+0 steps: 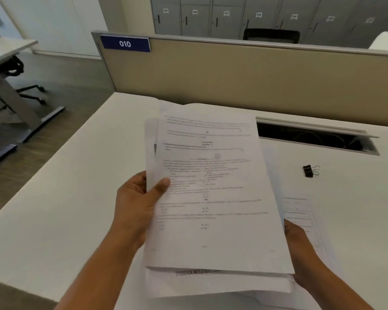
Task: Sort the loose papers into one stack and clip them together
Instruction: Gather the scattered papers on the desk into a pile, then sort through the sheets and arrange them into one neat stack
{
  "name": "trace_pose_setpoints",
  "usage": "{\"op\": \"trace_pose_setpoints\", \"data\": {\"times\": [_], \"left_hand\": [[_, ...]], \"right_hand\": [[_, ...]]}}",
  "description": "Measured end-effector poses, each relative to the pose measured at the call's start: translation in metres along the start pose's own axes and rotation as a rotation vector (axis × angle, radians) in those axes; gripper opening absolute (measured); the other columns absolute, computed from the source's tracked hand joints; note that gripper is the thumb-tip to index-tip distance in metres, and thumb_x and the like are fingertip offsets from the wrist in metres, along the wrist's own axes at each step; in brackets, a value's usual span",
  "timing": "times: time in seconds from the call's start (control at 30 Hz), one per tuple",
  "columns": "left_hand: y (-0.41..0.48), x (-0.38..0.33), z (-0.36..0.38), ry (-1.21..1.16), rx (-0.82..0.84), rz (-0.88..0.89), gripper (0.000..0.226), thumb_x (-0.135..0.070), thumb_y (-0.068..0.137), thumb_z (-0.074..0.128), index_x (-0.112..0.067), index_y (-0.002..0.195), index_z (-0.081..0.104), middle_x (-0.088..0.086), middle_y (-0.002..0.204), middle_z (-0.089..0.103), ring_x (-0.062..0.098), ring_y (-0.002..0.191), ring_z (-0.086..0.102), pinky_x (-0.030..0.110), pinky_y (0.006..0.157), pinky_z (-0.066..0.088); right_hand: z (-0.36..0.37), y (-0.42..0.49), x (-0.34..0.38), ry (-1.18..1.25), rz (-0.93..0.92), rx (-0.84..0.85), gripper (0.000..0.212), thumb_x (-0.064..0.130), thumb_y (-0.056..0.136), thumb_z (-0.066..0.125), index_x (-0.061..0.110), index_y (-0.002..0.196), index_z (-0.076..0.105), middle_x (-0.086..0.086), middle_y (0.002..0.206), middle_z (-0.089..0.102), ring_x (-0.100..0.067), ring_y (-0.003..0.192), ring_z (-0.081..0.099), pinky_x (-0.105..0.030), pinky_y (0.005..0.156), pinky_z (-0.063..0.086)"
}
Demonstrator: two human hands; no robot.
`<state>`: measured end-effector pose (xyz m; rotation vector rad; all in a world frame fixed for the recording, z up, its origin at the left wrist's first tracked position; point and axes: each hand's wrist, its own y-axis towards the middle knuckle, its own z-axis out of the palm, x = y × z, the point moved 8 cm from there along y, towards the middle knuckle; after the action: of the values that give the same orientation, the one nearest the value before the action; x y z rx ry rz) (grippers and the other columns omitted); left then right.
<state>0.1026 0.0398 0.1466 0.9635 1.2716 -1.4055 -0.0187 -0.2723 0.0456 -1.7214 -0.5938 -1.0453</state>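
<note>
Left hand [141,198] pinches the papers [211,198], right hand [300,253] grips their lower corner, lifted off the desk [76,198] probably to square the edges, binder clip [311,171] waiting toward its right edge.

Only clean read: "010", white on the blue sign [125,43] at the left end of the partition [233,70]. On the stack [215,220] I'm holding, a lower sheet [211,285] sticks out at the bottom with large print starting "mebooks"; the rest is covered. The top sheet [211,186] is full of printed lines, too blurred to read. The locker labels [226,13] carry three-digit numbers, not legible. The loose sheet [298,211] on the counter [76,198] has a printed table, unreadable.
</note>
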Motion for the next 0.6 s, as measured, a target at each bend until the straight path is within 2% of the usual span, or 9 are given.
{"op": "trace_pose_setpoints", "data": {"times": [0.1, 0.2, 0.27, 0.3, 0.37, 0.43, 0.47, 0.53, 0.6], "left_hand": [[0.000, 0.021, 0.025, 0.045, 0.037, -0.054, 0.013, -0.009, 0.087, 0.073, -0.010, 0.100, 0.075, 0.004, 0.094, 0.081, 0.025, 0.083, 0.079, 0.030, 0.065, 0.063], [0.004, 0.033, 0.033, 0.146, 0.012, -0.063, 0.015, -0.018, 0.088, 0.074, -0.016, 0.102, 0.074, 0.005, 0.101, 0.080, 0.022, 0.083, 0.078, 0.032, 0.066, 0.063], [0.006, 0.035, 0.032, 0.314, -0.045, -0.028, 0.039, -0.028, 0.084, 0.078, -0.021, 0.120, 0.065, -0.002, 0.123, 0.067, 0.015, 0.096, 0.071, 0.028, 0.071, 0.060], [0.007, 0.038, 0.032, 0.387, -0.054, -0.031, 0.056, -0.032, 0.082, 0.080, -0.026, 0.132, 0.057, -0.007, 0.132, 0.056, 0.013, 0.106, 0.063, 0.029, 0.079, 0.058], [0.010, 0.051, 0.034, 0.300, 0.014, -0.160, 0.074, -0.032, 0.081, 0.081, -0.028, 0.145, 0.044, -0.007, 0.138, 0.051, 0.017, 0.115, 0.060, 0.042, 0.093, 0.056], [0.006, 0.070, 0.047, 0.033, 0.167, -0.400, 0.055, -0.025, 0.087, 0.075, -0.016, 0.138, 0.054, 0.006, 0.127, 0.070, 0.030, 0.107, 0.072, 0.054, 0.093, 0.056], [0.001, 0.073, 0.056, -0.027, 0.240, -0.455, 0.042, -0.020, 0.091, 0.070, -0.012, 0.131, 0.061, 0.010, 0.118, 0.075, 0.034, 0.103, 0.074, 0.056, 0.091, 0.057], [-0.002, 0.073, 0.063, 0.006, 0.289, -0.422, 0.030, -0.012, 0.094, 0.066, -0.012, 0.123, 0.066, 0.010, 0.111, 0.078, 0.033, 0.098, 0.076, 0.053, 0.086, 0.060], [-0.003, 0.069, 0.069, 0.032, 0.290, -0.358, 0.028, -0.010, 0.094, 0.066, -0.012, 0.122, 0.066, 0.009, 0.110, 0.078, 0.030, 0.095, 0.077, 0.050, 0.081, 0.062]], "right_hand": [[0.004, -0.007, 0.015, 0.020, -0.038, 0.035, 0.015, 0.006, 0.091, 0.063, 0.003, 0.075, 0.063, -0.003, 0.054, 0.070, -0.010, 0.042, 0.064, -0.021, 0.042, 0.048], [0.008, -0.013, 0.024, 0.051, -0.063, 0.088, 0.009, 0.011, 0.089, 0.065, 0.005, 0.092, 0.070, -0.011, 0.077, 0.078, -0.023, 0.064, 0.075, -0.032, 0.056, 0.056], [0.007, -0.015, 0.024, 0.087, -0.067, 0.099, 0.016, 0.014, 0.088, 0.067, 0.008, 0.102, 0.072, -0.014, 0.089, 0.078, -0.032, 0.078, 0.076, -0.042, 0.067, 0.060], [0.007, -0.018, 0.026, 0.100, -0.062, 0.091, 0.018, 0.015, 0.088, 0.067, 0.009, 0.104, 0.072, -0.015, 0.090, 0.078, -0.033, 0.080, 0.076, -0.043, 0.068, 0.060], [0.004, -0.020, 0.028, 0.116, -0.071, 0.090, 0.021, 0.021, 0.087, 0.066, 0.010, 0.104, 0.072, -0.013, 0.089, 0.079, -0.031, 0.079, 0.076, -0.040, 0.066, 0.060], [0.001, -0.021, 0.030, 0.123, -0.075, 0.055, 0.029, 0.039, 0.093, 0.055, 0.018, 0.100, 0.074, -0.004, 0.088, 0.080, -0.026, 0.081, 0.076, -0.038, 0.072, 0.059], [-0.001, -0.019, 0.028, 0.135, -0.061, 0.045, 0.038, 0.049, 0.095, 0.044, 0.024, 0.097, 0.073, 0.002, 0.086, 0.080, -0.022, 0.083, 0.075, -0.038, 0.076, 0.058], [-0.002, -0.020, 0.030, 0.163, -0.044, 0.051, 0.045, 0.056, 0.095, 0.034, 0.029, 0.094, 0.070, 0.009, 0.080, 0.079, -0.016, 0.081, 0.074, -0.035, 0.073, 0.057], [0.001, -0.020, 0.038, 0.148, -0.103, 0.089, 0.044, 0.057, 0.086, 0.051, 0.022, 0.101, 0.072, 0.001, 0.090, 0.080, -0.020, 0.083, 0.076, -0.035, 0.070, 0.059]]}}
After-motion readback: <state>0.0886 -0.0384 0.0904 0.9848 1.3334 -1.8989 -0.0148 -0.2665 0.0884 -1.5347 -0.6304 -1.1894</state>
